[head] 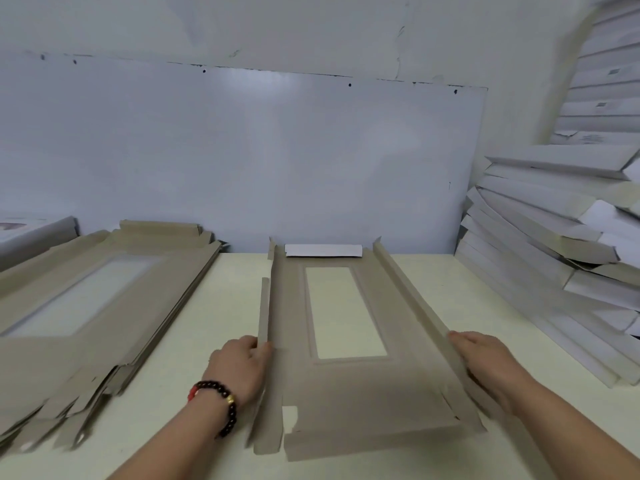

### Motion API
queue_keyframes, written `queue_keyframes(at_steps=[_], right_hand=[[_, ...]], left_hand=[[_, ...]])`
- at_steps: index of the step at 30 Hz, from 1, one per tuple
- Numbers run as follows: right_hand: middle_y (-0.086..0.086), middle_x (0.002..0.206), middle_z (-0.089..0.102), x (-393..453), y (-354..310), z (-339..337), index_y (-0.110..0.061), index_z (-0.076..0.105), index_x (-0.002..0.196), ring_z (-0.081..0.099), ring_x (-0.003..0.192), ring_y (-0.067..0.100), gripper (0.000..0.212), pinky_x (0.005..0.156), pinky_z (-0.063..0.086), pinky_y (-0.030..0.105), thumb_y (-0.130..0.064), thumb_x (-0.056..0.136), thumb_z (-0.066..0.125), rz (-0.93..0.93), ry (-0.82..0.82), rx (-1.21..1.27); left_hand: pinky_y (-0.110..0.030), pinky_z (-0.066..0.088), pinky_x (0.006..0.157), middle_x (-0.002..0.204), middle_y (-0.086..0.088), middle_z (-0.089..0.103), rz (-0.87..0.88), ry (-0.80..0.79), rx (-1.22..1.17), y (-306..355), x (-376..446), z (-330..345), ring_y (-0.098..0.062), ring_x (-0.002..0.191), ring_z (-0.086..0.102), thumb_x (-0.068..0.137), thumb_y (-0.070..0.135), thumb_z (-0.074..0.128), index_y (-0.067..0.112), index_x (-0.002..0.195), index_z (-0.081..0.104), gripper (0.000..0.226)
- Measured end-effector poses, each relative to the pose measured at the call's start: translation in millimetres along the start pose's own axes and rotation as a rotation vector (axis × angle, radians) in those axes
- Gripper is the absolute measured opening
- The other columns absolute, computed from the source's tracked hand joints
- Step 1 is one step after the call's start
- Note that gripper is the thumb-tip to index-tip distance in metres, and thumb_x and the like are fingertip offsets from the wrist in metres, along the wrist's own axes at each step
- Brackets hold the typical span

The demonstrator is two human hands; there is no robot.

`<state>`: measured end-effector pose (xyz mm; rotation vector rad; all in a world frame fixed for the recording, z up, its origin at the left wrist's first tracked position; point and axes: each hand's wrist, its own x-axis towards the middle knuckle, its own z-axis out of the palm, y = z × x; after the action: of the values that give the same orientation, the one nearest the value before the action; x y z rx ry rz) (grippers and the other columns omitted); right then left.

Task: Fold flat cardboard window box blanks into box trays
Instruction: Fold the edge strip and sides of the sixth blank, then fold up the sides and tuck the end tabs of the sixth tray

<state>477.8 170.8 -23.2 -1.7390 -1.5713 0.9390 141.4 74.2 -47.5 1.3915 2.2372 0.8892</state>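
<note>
Cardboard window box blank (349, 386) lies at the desk (433, 289) centre, both long side flaps raised. Left hand (240, 367) pinches the nine o'clock flap; right hand (485, 362) presses flat-fingered against the three o'clock flap. Flat blanks (86, 306) are stacked at ten o'clock.

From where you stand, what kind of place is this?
Probably a small packaging workshop. A stack of flat blanks lies on the table, folded white boxes pile up against the wall, and both hands work on one blank.
</note>
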Motion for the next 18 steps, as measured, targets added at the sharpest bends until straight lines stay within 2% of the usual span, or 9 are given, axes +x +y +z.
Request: queue_keyframes(at_steps=[1,3,5,7,10,12,14,16,18], right_hand=[[0.008,0.084,0.067,4,-3,5,-0.005,0.068,0.086,0.062,0.079,0.023,0.032,0.078,0.05,0.036,-0.032,0.097,0.053,-0.014,-0.035,-0.072],[0.0,0.068,0.059,10,-8,13,-0.012,0.062,0.068,0.052,0.063,0.016,0.029,0.061,0.04,0.028,-0.026,0.093,0.059,-0.068,-0.072,-0.193],[0.0,0.06,0.046,16,-14,21,-0.017,0.046,0.057,0.04,0.055,0.016,0.032,0.055,0.03,0.027,-0.018,0.087,0.059,-0.081,-0.107,-0.312],[0.001,0.063,0.045,20,-19,30,-0.017,0.045,0.06,0.042,0.057,0.018,0.027,0.056,0.03,0.027,-0.02,0.083,0.06,-0.07,-0.128,-0.471],[0.003,0.073,0.058,24,-23,36,-0.012,0.061,0.073,0.055,0.069,0.021,0.012,0.058,0.036,0.027,-0.021,0.079,0.057,-0.072,-0.113,-0.638],[0.006,0.085,0.066,26,-21,35,-0.009,0.068,0.083,0.061,0.076,0.022,0.015,0.06,0.04,0.026,-0.016,0.079,0.055,-0.074,-0.096,-0.622],[0.004,0.09,0.068,28,-17,32,-0.013,0.068,0.079,0.064,0.085,0.021,0.009,0.068,0.046,0.026,-0.013,0.079,0.059,-0.095,-0.088,-0.554],[-0.003,0.087,0.066,28,-14,31,-0.018,0.066,0.075,0.061,0.085,0.016,0.007,0.072,0.047,0.027,-0.012,0.078,0.064,-0.137,-0.076,-0.488],[-0.01,0.082,0.059,28,-13,31,-0.021,0.063,0.078,0.056,0.08,0.011,0.008,0.066,0.043,0.024,-0.013,0.078,0.066,-0.193,-0.078,-0.488]], left_hand=[[-0.034,0.046,0.082,0.096,0.001,0.065,-0.021,-0.022,0.039,1,5,3,-0.027,0.103,0.053,0.095,0.043,0.041,0.025,0.092,0.063,0.029],[-0.032,0.042,0.081,0.101,0.005,0.064,-0.03,-0.055,0.148,6,13,12,-0.025,0.11,0.046,0.092,0.039,0.041,0.031,0.099,0.065,0.027],[-0.032,0.043,0.08,0.099,0.006,0.06,-0.041,-0.099,0.244,14,15,17,-0.022,0.11,0.041,0.086,0.034,0.041,0.033,0.096,0.064,0.026],[-0.031,0.045,0.081,0.102,0.004,0.056,-0.044,-0.12,0.328,20,20,23,-0.022,0.106,0.044,0.083,0.028,0.043,0.031,0.095,0.061,0.022],[-0.025,0.047,0.074,0.109,-0.001,0.053,-0.053,-0.141,0.352,27,30,21,-0.019,0.088,0.057,0.085,0.017,0.045,0.022,0.093,0.059,0.017],[-0.021,0.043,0.072,0.111,0.001,0.055,-0.062,-0.155,0.305,27,36,18,-0.015,0.085,0.054,0.088,0.012,0.048,0.022,0.097,0.059,0.018],[-0.019,0.04,0.072,0.107,0.002,0.055,-0.037,-0.144,0.28,25,39,18,-0.013,0.085,0.049,0.088,0.007,0.049,0.025,0.102,0.059,0.024],[-0.019,0.039,0.072,0.107,0.001,0.05,-0.011,-0.093,0.284,23,37,21,-0.014,0.081,0.048,0.086,0.005,0.048,0.025,0.104,0.057,0.028],[-0.021,0.04,0.068,0.107,0.0,0.041,0.011,-0.026,0.276,22,32,25,-0.012,0.072,0.05,0.085,0.005,0.048,0.023,0.103,0.054,0.026]])
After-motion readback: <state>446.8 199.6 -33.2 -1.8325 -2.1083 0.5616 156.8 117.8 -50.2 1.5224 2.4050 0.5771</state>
